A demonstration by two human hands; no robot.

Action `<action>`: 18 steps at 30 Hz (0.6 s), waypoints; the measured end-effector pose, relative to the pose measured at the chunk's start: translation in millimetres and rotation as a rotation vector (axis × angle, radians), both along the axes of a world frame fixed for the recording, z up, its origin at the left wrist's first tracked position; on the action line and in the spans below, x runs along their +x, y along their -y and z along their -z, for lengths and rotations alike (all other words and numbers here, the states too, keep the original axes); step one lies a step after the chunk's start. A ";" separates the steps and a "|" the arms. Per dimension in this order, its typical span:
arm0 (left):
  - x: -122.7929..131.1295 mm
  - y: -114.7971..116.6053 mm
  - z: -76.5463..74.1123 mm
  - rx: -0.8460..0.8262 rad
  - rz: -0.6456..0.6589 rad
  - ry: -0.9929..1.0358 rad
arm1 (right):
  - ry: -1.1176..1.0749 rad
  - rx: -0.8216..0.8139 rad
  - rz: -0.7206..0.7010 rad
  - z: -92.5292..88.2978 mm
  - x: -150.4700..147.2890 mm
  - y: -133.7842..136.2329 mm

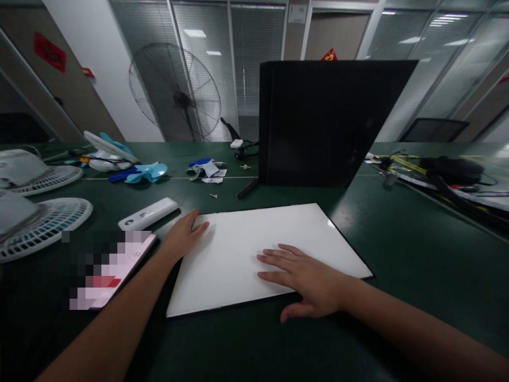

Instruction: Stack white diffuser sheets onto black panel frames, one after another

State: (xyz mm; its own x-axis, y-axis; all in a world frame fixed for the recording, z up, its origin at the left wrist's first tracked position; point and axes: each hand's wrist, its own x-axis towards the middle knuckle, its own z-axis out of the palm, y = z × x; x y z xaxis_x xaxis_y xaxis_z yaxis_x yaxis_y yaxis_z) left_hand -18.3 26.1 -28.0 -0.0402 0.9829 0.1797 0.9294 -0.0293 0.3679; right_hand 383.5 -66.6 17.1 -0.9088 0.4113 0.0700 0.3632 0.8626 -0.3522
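A flat white rectangular panel point(242, 239) with a thin dark edge lies on the green table in front of me. My left hand point(183, 236) is at its far left corner, thumb and fingers apart; the thumb reaches over the white surface, and some fingers are partly hidden. Over the near edge, right of the middle, my right hand point(308, 276) is spread with its palm down. Its fingertips are on or just above the white face, and its thumb points toward me beyond the edge. I see nothing held in it.
A phone point(129, 268) and a white handheld device point(149, 214) lie left of the panel. Behind it stands a large black box-like object point(322, 124). White fan parts point(47, 225) sit at far left; cables and a black bag-like item point(451, 171) lie at right.
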 end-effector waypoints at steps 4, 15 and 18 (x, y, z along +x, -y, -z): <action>-0.7 0.5 1.1 -0.021 0.060 -0.010 | -0.018 0.062 0.011 -1.0 -3.0 0.8; 0.8 3.0 -6.9 -0.059 0.057 0.055 | -0.304 0.715 -0.216 -2.9 -14.4 16.1; 3.3 2.8 -7.4 -0.049 0.048 0.057 | -0.362 0.783 -0.269 -2.6 -17.6 18.9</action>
State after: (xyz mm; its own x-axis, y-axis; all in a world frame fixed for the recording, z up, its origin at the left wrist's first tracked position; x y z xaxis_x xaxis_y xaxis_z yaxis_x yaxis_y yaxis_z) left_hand -15.0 23.3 -20.6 -0.0012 0.9915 0.1305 0.9047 -0.0545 0.4225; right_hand 365.9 -85.6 19.7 -0.8356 -0.0975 0.5407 0.0958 0.9432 0.3181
